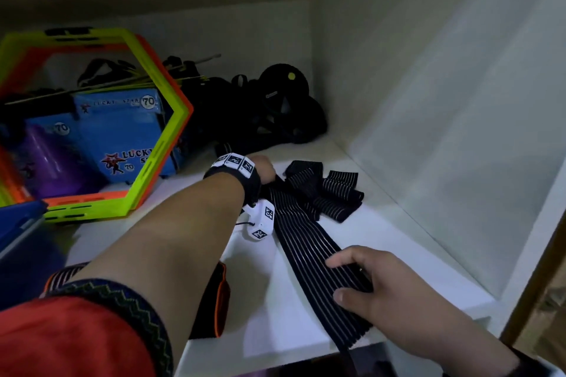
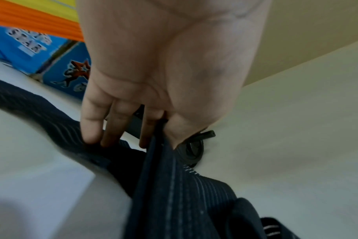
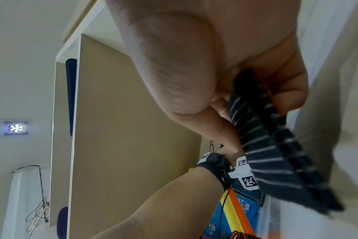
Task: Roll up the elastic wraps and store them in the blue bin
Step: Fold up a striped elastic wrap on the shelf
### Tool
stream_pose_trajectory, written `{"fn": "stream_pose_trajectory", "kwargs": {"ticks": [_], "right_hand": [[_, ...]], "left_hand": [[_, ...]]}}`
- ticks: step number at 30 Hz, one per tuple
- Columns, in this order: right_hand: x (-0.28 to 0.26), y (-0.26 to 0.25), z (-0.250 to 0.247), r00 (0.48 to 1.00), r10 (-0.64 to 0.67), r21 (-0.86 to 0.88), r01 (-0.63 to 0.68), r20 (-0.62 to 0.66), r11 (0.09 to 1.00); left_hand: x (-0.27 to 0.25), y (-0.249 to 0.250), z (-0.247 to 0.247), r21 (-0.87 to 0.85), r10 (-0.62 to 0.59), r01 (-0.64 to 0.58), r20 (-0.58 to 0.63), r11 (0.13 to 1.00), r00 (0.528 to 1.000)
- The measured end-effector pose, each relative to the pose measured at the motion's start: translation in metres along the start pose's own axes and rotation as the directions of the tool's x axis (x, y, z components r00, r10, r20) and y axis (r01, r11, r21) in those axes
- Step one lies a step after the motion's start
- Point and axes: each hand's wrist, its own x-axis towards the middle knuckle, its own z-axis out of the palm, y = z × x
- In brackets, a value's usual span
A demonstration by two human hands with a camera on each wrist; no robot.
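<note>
The wrap lies along the shelf, limp, light and stretchy. The left hand pinches its bunched far end, and the right hand fingers clasp its near end, the best spot to start rolling.

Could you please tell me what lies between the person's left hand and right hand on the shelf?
In the head view, only the striped elastic wrap that both hold spans from left hand to right hand.

A home storage cupboard: a white shelf closed in by white back and side panels, crowded at its back-left corner with sports gear. Green and orange hexagonal agility rings lean over blue "Lucky Star" boxes, with black exercise gear at the back edge.
</note>
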Motion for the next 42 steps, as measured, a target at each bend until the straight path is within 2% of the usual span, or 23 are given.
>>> {"fn": "stream_pose_trajectory", "kwargs": {"ticks": [1, 3, 7, 11, 14, 17, 22, 26, 30, 35, 39, 42], "right_hand": [[0.001, 0.002, -0.003, 1.0, 0.016, 0.01, -0.016, 0.004, 1.0], [0.002, 0.007, -0.009, 0.998, 0.057, 0.016, -0.057, -0.008, 0.998], [0.001, 0.02, -0.025, 0.996, 0.085, 0.011, -0.085, -0.036, 0.996], [0.002, 0.02, -0.035, 0.996, 0.075, 0.073, -0.072, -0.038, 0.995], [0.006, 0.009, -0.03, 0.999, 0.046, 0.081, -0.045, -0.019, 0.996], [0.011, -0.001, -0.012, 0.999, 0.042, 0.029, -0.043, 0.029, 0.999], [0.021, 0.0, 0.016, 0.998, -0.035, -0.163, 0.042, 0.049, 0.986], [0.022, -0.001, 0.021, 0.997, -0.066, -0.239, 0.076, 0.049, 0.968], [0.023, 0.002, 0.021, 0.994, -0.1, -0.308, 0.107, 0.039, 0.945], [0.018, 0.007, 0.02, 0.992, -0.113, -0.389, 0.129, 0.063, 0.912], [0.015, 0.007, 0.02, 0.991, -0.126, -0.396, 0.134, 0.048, 0.908], [0.013, 0.009, 0.021, 0.99, -0.141, -0.394, 0.14, 0.028, 0.908]], "left_hand": [[-0.007, 0.011, -0.001, -0.054, 0.007, -0.006, 0.013, 0.999, 1.0], [-0.01, 0.034, 0.002, 0.008, 0.073, -0.073, -0.021, 0.997, 0.997], [-0.001, 0.061, 0.012, -0.092, 0.125, -0.134, -0.092, 0.987, 0.988], [0.003, 0.06, -0.001, -0.228, 0.148, -0.196, -0.209, 0.954, 0.967], [0.002, 0.039, -0.023, -0.296, 0.057, -0.131, -0.249, 0.946, 0.967], [-0.007, 0.007, -0.037, -0.274, -0.027, -0.049, -0.267, 0.96, 0.963], [-0.012, -0.044, -0.032, -0.233, -0.125, 0.057, -0.286, 0.971, 0.95], [-0.014, -0.052, -0.023, -0.269, -0.157, 0.082, -0.273, 0.96, 0.949], [-0.013, -0.044, -0.019, -0.261, -0.124, 0.052, -0.266, 0.964, 0.956], [-0.02, -0.036, -0.023, -0.157, -0.051, 0.022, -0.186, 0.987, 0.981], [-0.046, -0.035, -0.032, -0.146, -0.003, -0.028, -0.21, 0.989, 0.978], [-0.075, -0.032, -0.042, -0.195, 0.084, -0.124, -0.201, 0.973, 0.976]]}}
